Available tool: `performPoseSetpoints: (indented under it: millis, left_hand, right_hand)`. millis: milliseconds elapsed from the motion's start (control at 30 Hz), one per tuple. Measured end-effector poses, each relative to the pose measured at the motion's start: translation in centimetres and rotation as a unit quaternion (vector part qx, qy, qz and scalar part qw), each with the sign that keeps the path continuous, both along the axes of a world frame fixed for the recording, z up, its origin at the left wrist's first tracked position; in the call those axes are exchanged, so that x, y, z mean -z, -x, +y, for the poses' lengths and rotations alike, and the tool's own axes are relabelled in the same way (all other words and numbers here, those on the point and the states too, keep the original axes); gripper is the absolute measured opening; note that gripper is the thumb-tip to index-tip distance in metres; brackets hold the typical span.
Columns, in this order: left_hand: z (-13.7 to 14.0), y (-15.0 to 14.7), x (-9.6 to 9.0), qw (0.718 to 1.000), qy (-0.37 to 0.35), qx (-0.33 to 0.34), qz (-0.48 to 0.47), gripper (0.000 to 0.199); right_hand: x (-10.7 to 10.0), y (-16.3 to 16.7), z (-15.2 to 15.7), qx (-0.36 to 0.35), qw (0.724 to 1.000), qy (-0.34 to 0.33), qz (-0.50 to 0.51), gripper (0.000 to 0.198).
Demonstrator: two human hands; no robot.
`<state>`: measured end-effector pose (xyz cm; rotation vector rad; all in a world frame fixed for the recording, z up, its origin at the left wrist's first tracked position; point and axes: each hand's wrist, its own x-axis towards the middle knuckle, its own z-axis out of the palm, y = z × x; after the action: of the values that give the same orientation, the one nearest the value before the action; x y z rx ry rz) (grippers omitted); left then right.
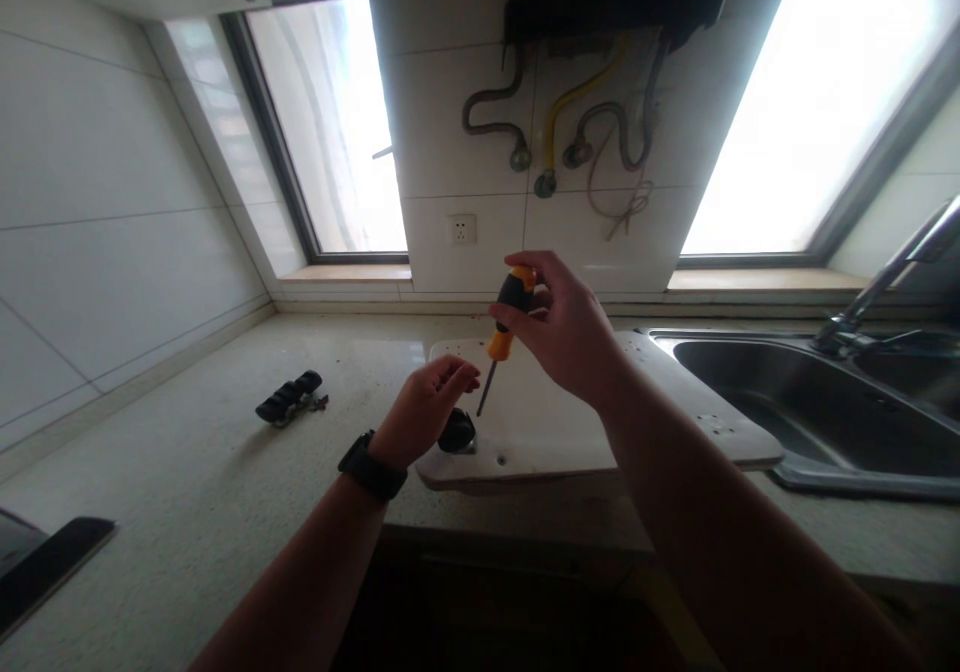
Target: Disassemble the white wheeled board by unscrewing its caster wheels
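Observation:
In my right hand (559, 322) is a screwdriver (516, 292) with an orange and black handle, gripped near its top. Its thin shaft slants down toward a white board (555, 422) lying on the counter, with the tip close to the board's near left corner. My left hand (431, 397) has its fingers closed in a pinch beside the shaft; anything between them is too small to make out. Just below those fingers, a black caster (456, 430) with a metal base sits on the board. A small hole (501, 460) shows to its right.
Several black casters (289, 397) stand in a row on the counter (225, 532) at left, with small metal bits beside them. A steel sink (780, 402) with a faucet (847, 327) is at right. A dark flat object (56, 562) lies at the left edge.

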<state>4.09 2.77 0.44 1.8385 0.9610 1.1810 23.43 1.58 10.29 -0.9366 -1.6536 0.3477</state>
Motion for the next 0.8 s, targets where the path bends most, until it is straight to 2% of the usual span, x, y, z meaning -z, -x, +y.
performPoseSetpoints:
  millis: [167, 300, 533, 700, 800]
  left_hand:
    - [-0.3, 1.0, 0.3, 1.0, -0.008, -0.003, 0.018, 0.026]
    - [-0.9, 1.6, 0.4, 1.0, -0.015, -0.01, 0.026, 0.028]
    - [-2.3, 2.5, 1.0, 0.994, -0.053, -0.002, 0.095, 0.025]
    - [-3.0, 2.6, 0.8, 0.985, -0.13, -0.028, 0.114, 0.019]
    - [-3.1, 3.6, 0.6, 0.978, -0.164, -0.055, 0.113, 0.021]
  right_hand:
    - [0.0, -2.0, -0.7, 0.007, 0.991, -0.036, 0.126, 0.045]
    - [1.6, -3.6, -1.0, 0.035, 0.976, -0.047, 0.211, 0.044]
    - [5.8, -4.9, -0.8, 0.03, 0.915, 0.041, 0.4, 0.048]
    - [8.1, -4.9, -0.6, 0.006, 0.878, 0.07, 0.474, 0.049]
    - [9.4, -5.2, -0.5, -0.002, 0.854, 0.082, 0.514, 0.048]
